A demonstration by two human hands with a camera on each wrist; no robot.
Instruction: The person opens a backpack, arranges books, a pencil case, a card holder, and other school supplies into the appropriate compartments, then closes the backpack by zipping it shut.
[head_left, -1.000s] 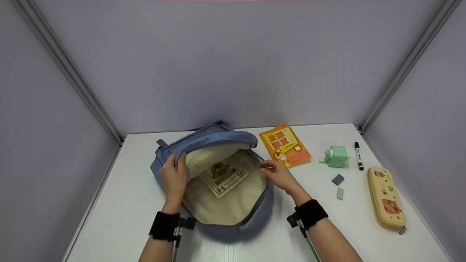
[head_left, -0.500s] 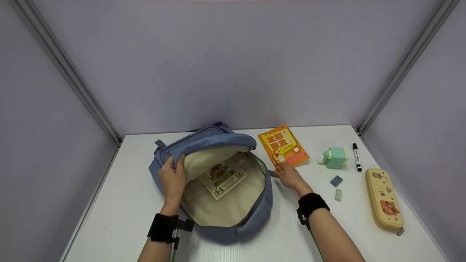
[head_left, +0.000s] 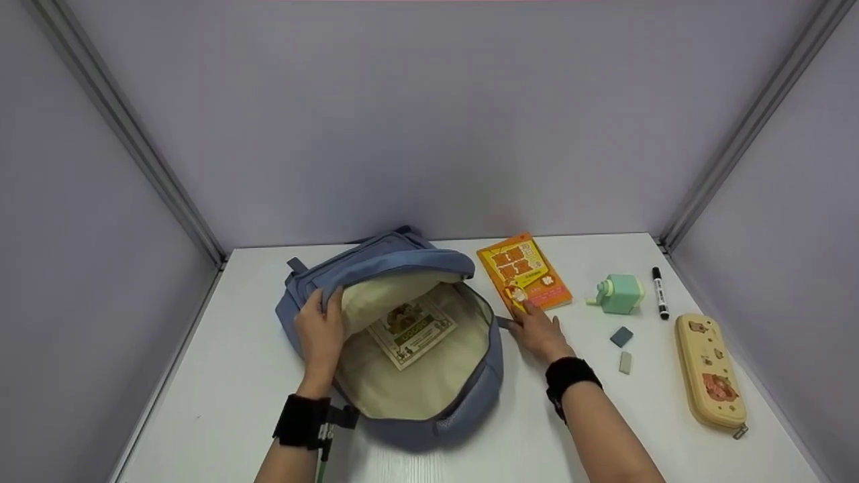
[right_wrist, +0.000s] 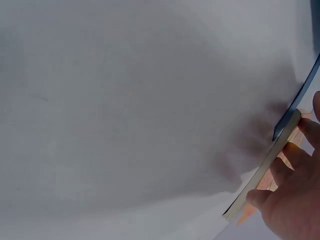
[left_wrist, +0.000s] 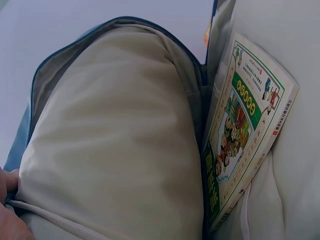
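Note:
A blue backpack lies unzipped, its cream lining showing. My left hand grips the edge of its raised flap, bent thumb and fingers on the rim; part of this hand shows at the lower left of the left wrist view. Inside the bag rests a book with a green title band, also plain in the left wrist view. Right of the bag, my right hand touches the near edge of an orange book. In the right wrist view, extended fingers meet that book's edge, beside a blue strap.
Right of the orange book stand a mint pencil sharpener and a black-and-white marker. Nearer lie a dark blue eraser and a pale green one. A yellow pencil case lies far right. Walls enclose the white table.
My right hand has left the backpack's right rim and moved right to the orange book's near edge. The left hand keeps its hold on the flap.

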